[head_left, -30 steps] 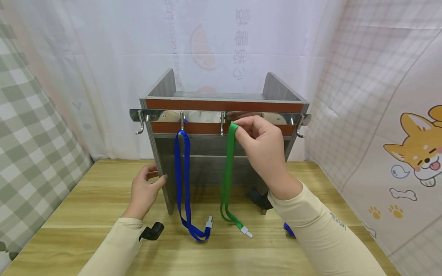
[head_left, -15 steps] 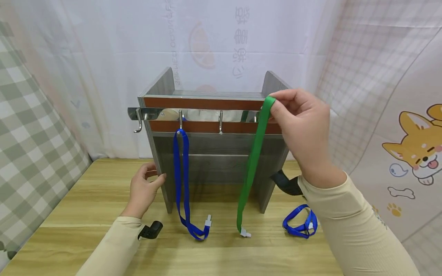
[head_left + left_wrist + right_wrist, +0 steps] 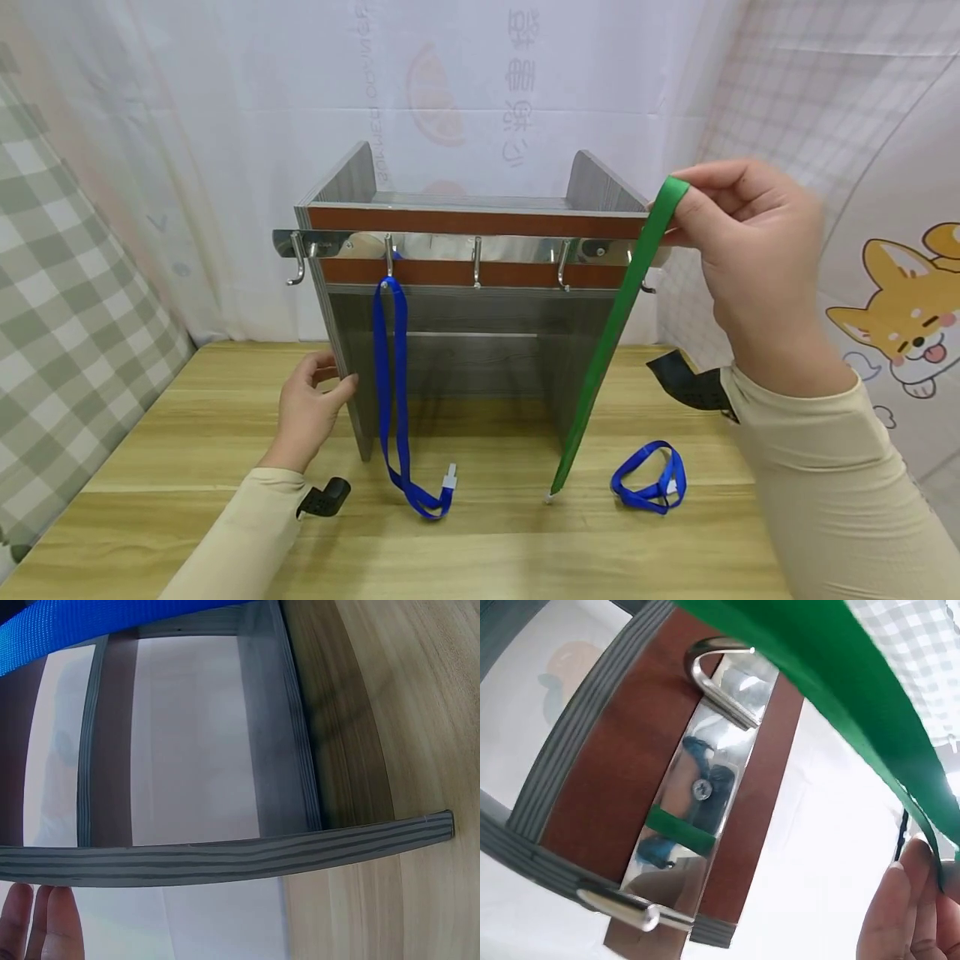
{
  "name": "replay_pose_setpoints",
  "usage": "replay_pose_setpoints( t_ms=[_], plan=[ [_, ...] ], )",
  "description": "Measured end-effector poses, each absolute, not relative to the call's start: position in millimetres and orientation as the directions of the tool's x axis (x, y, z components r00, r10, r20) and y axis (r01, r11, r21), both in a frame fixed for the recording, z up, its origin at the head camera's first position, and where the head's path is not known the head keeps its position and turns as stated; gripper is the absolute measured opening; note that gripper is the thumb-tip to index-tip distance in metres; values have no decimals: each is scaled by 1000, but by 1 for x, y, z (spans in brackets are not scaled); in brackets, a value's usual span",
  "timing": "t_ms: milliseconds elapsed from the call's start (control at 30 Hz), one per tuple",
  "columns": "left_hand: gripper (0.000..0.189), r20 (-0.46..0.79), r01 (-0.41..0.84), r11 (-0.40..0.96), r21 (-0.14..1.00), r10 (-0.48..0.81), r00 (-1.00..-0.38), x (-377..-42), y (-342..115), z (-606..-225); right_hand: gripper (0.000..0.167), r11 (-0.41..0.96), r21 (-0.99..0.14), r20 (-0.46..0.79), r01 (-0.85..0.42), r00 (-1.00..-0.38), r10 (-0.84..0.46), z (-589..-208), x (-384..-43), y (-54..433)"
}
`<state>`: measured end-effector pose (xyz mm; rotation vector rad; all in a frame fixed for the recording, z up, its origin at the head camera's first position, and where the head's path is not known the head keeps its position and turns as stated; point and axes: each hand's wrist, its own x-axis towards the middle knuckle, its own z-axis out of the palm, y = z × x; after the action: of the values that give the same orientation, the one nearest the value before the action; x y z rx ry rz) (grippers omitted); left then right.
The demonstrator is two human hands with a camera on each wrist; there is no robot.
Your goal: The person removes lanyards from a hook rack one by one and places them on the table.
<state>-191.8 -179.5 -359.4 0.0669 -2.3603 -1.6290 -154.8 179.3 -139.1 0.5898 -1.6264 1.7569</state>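
Observation:
In the head view my right hand pinches the top of a green lanyard between thumb and fingers, at the right end of a metal hook rail. The lanyard slants down left to a pale clip low by the table. In the right wrist view the green strap crosses close above a rail hook. My left hand touches the left side panel of a grey wooden rack, its fingertips against the outer face in the left wrist view. A blue lanyard hangs from the second hook from the left.
Another blue lanyard lies coiled on the wooden table, right of the rack. The leftmost hook and the middle hook carry nothing. White curtains stand behind, with a checked cloth at left.
My right hand has carried the green lanyard rightward and up, from beside the middle hook to the rail's right end. The coiled blue lanyard has come into full view. My left hand stays at the panel.

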Motion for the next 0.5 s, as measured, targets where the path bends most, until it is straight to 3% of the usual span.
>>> replay_pose_setpoints(
  t_ms=[500],
  plan=[
    [39, 223, 145, 349, 926, -195, -955, -193, -180, -362, 6, 109, -797, 601, -594, -798, 50, -170, -157, 177]
  ],
)
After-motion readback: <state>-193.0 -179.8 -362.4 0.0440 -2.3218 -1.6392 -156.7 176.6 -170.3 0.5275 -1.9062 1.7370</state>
